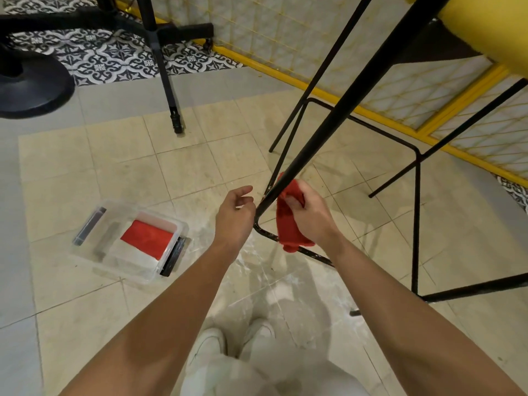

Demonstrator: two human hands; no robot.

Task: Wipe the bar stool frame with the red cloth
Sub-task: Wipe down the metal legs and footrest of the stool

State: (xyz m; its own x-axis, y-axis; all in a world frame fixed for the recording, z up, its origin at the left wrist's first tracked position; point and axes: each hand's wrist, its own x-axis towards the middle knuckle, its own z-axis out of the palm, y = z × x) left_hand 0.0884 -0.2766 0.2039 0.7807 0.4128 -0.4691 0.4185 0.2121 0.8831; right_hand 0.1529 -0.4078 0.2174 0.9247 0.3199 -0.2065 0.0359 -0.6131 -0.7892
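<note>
The right hand (310, 215) gripped the red cloth (290, 224) against the lower end of the bar stool frame (350, 95), on its near leg close to the floor. The left hand (235, 212) hovered just beside that leg, fingers loosely curled, holding nothing. A good wipe would likely wrap the cloth round the tube and slide along it. The leg's long axis slanted up and away to the right.

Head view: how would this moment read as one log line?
right hand: grips red cloth around bar stool leg | left hand: open, beside leg, holds nothing | clear box: on floor
</note>
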